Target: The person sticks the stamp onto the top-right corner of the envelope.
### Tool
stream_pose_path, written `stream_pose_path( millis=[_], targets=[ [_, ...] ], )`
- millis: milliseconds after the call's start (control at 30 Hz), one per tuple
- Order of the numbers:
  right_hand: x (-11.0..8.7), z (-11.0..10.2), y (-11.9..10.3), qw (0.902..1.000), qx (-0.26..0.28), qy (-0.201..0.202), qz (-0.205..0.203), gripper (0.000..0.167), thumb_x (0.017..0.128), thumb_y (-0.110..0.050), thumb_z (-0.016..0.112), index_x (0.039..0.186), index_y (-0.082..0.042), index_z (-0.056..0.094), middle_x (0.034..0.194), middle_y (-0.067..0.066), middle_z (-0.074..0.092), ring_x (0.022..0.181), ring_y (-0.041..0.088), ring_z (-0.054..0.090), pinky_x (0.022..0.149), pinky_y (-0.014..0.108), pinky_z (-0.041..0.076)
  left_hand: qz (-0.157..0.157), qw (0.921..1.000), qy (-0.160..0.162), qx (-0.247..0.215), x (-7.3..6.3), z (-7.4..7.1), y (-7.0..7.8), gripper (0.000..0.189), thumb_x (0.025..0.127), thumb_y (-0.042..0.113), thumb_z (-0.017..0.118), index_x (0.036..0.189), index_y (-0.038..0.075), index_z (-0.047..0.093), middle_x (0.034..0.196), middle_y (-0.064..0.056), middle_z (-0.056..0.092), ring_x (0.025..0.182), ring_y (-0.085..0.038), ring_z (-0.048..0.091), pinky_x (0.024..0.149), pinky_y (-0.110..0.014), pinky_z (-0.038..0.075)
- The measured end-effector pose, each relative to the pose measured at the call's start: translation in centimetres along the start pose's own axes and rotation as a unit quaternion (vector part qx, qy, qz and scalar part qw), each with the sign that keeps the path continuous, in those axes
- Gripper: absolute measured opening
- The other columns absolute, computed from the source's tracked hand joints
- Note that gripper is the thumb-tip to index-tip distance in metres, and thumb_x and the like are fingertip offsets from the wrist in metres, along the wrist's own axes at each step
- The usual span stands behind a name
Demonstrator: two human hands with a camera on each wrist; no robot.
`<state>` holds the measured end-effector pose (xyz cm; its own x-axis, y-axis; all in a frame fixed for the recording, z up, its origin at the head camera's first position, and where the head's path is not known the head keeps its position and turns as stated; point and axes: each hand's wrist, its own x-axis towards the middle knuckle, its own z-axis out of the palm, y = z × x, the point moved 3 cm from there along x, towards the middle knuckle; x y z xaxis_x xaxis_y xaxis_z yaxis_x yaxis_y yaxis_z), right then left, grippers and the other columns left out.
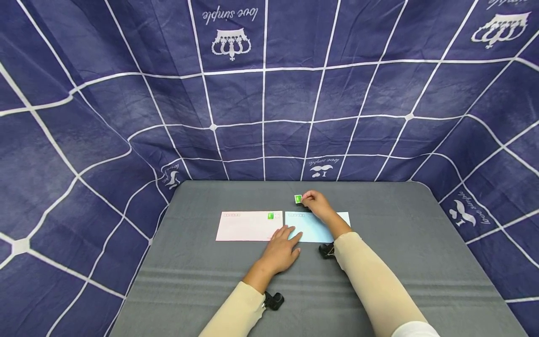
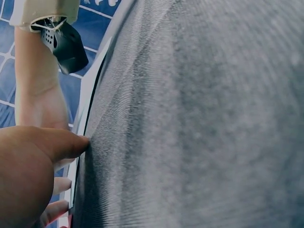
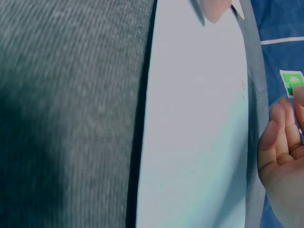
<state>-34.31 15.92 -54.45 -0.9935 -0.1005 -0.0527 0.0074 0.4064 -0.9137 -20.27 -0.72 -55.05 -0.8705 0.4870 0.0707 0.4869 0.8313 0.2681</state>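
Note:
My right hand pinches a small green postage stamp with a white border, held above the far edge of the pale blue envelope. In the right wrist view the stamp shows at the fingertips, off the paper. My left hand lies palm down with its fingers spread. Its fingertips rest on the near part of the blue envelope and by the right end of a pink envelope. Another green stamp sits at the pink envelope's upper right corner.
Both envelopes lie side by side, a narrow gap between them, on a grey cloth-covered table. Blue curtains with white grid lines surround the table at the back and sides. A black wrist camera is strapped at the left sleeve.

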Motion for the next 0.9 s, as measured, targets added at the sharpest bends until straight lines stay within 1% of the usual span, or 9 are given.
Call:
stream_pose_path(
  millis=[167,267,400,533,700,900],
  targets=[
    [-0.3,-0.7,0.2,0.9999,0.012,0.006,-0.007,0.014,0.096,-0.008,0.060,0.102,0.003,0.064,0.085,0.004,0.064,0.078,0.015,0.058,0.070,0.024,0.046,-0.004,1.0000,-0.004,0.006,-0.2,0.3,0.0,0.047,0.101,0.036,0.057,0.145,0.020,0.057,0.157,-0.010,0.046,0.149,-0.031,0.038,0.122,-0.048,0.032],
    [-0.7,-1.0,0.3,0.9998,0.019,0.005,-0.009,0.015,0.096,-0.009,0.060,0.103,0.004,0.063,0.087,0.009,0.066,0.082,0.018,0.061,0.071,0.025,0.048,-0.005,1.0000,0.001,0.004,-0.2,0.5,0.0,0.048,0.101,0.036,0.057,0.145,0.017,0.057,0.157,-0.012,0.045,0.150,-0.032,0.037,0.123,-0.048,0.031],
    [-1.3,-1.6,0.1,0.9993,0.035,0.004,-0.014,0.015,0.097,-0.009,0.061,0.104,0.004,0.063,0.090,0.013,0.067,0.083,0.019,0.063,0.074,0.027,0.052,-0.002,1.0000,0.007,0.000,-0.3,0.6,0.1,0.050,0.101,0.036,0.058,0.145,0.013,0.056,0.160,-0.010,0.042,0.153,-0.030,0.033,0.124,-0.046,0.028],
    [-1.9,-2.3,0.1,0.9989,0.043,0.007,-0.016,0.015,0.097,-0.009,0.061,0.105,0.005,0.062,0.089,0.011,0.067,0.082,0.019,0.064,0.073,0.028,0.052,0.002,1.0000,0.006,-0.007,-0.2,0.5,0.3,0.050,0.101,0.036,0.058,0.146,0.014,0.055,0.162,-0.005,0.040,0.155,-0.026,0.030,0.125,-0.044,0.029],
    [-2.4,-3.1,0.5,0.9995,0.031,0.011,-0.005,0.015,0.097,-0.010,0.061,0.106,0.003,0.062,0.088,0.006,0.065,0.080,0.016,0.063,0.072,0.026,0.052,0.003,0.9999,0.007,-0.015,0.1,0.4,0.4,0.046,0.102,0.034,0.057,0.145,0.017,0.057,0.160,-0.005,0.044,0.153,-0.025,0.033,0.123,-0.045,0.032],
    [-3.2,-4.0,1.0,0.9995,0.025,0.016,-0.006,0.018,0.097,-0.012,0.062,0.106,0.003,0.063,0.089,0.005,0.066,0.082,0.016,0.065,0.077,0.033,0.055,0.003,1.0000,0.006,-0.007,0.3,0.4,0.5,0.045,0.101,0.033,0.057,0.143,0.015,0.059,0.158,-0.006,0.047,0.151,-0.026,0.038,0.122,-0.044,0.034]
  ],
)
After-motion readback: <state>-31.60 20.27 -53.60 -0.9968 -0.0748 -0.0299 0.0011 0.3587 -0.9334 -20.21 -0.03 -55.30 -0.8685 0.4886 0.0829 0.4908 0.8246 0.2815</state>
